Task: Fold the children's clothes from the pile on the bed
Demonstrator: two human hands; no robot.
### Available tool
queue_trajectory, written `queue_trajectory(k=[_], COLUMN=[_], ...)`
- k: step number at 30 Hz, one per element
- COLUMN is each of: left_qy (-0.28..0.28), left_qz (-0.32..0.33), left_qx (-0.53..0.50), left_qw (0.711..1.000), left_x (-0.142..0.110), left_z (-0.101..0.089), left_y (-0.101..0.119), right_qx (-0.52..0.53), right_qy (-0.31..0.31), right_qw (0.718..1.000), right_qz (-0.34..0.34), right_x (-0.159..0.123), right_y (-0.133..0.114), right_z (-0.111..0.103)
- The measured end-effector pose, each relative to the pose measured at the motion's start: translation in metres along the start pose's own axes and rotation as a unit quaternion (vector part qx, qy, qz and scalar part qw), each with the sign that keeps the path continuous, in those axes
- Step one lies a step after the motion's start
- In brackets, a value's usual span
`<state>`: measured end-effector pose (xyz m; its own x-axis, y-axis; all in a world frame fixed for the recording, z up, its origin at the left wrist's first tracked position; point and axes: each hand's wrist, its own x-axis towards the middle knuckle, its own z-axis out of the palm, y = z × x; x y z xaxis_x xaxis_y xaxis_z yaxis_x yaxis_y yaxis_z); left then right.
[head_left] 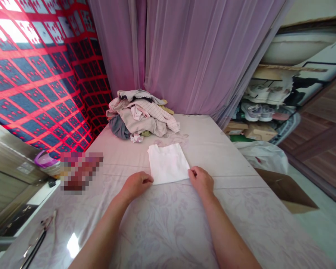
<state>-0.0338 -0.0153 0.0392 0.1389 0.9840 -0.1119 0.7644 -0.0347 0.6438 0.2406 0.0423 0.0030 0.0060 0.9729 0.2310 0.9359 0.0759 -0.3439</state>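
A white cloth [168,163] lies flat on a bed [162,228], directly in front of the person and between the two hands. It forms a neat, roughly square folded shape, with a smooth top, only faint creases and fairly straight edges.

The left hand [136,185] is loosely curled, with its fingers against the near left corner of the white cloth. The right hand [201,181] is also partly bent, with its fingers [192,173] at the cloth's right edge, close to the near corner. Neither hand is spread open, but this view cannot show whether either one is pinching the fabric.

Good handling here depends on light, even contact from both sides. With the hands level at the near edge, the cloth can stay square without dragging on the sheet, and the firm, flat bed helps keep the layers smooth.

Beyond the white cloth, a loose heap of clothes [140,114] sits on the bed in front of a mauve curtain [190,52]. To its right, off the bed, are a white plastic bag [264,157], a cardboard box [285,190] and shoes [259,112] on a shelf. To its left hang a red and blue blanket [36,74] and, lower down, a purple tub [46,160] shows beside a blurred patch [81,172] that hides whatever lies there
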Motion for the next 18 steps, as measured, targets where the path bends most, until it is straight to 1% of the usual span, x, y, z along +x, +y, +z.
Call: queue_trajectory(k=[4,10,14,18], left_qy=[0.018,0.013,0.007,0.017], left_qz=[-0.008,-0.035,-0.019,0.006], left_qx=[0.013,0.062,0.095,0.110], left_qw=[1.000,0.997,0.995,0.994], left_x=[0.000,-0.001,-0.004,-0.009], left_z=[0.007,0.009,0.008,0.007], left_y=[0.001,0.007,0.010,0.008], right_qx=[0.002,0.005,0.002,-0.005], right_qy=[0.008,0.011,0.008,0.002], right_qw=[1.000,1.000,1.000,1.000], right_qz=[-0.007,-0.009,-0.010,-0.008], right_x=[0.000,-0.001,0.000,0.000], right_y=[0.002,0.002,0.003,0.002], right_z=[0.001,0.001,0.001,0.000])
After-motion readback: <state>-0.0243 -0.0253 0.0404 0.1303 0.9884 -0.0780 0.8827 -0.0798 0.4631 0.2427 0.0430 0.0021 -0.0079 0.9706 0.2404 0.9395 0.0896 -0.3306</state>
